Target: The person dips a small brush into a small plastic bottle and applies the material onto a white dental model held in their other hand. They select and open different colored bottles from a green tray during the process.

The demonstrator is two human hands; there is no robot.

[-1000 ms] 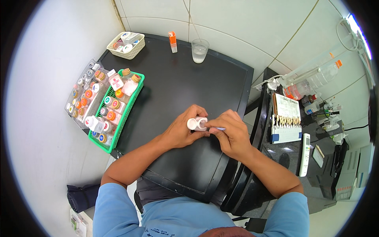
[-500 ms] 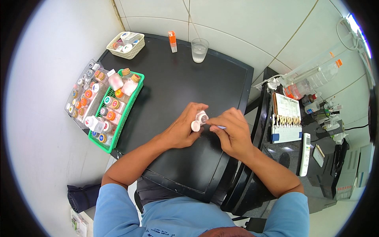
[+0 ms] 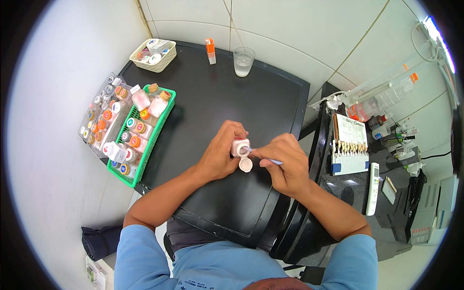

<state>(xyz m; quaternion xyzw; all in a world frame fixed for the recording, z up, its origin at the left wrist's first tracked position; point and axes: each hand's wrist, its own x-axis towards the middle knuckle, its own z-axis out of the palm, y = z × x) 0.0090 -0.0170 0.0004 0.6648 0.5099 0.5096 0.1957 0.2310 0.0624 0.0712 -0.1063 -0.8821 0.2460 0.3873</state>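
Note:
My left hand [image 3: 220, 153] is closed around a small bottle with pink contents [image 3: 237, 144], tilted so that its mouth faces me. The bottle's round pale flip cap [image 3: 245, 165] hangs open just below the mouth. Pinched in the fingers of my right hand [image 3: 288, 164] is a thin, pale lilac stick-like tool [image 3: 276, 161]. Its far end reaches into the bottle's mouth; the exact shape of that tip is too small to make out. Both hands are over the black table [image 3: 217, 92].
To the left stand a green basket [image 3: 153, 140] of capped bottles and a clear rack [image 3: 101, 87] of more bottles. Behind are a cream basket [image 3: 169, 60], an orange-and-white box [image 3: 210, 50] and a glass [image 3: 243, 63]. A shade guide [image 3: 350, 166] and remote control [image 3: 373, 188] lie on the right counter.
My left hand has turned the bottle so that its mouth faces me more and the open cap has swung lower. The tool in my right hand now shows more of its length.

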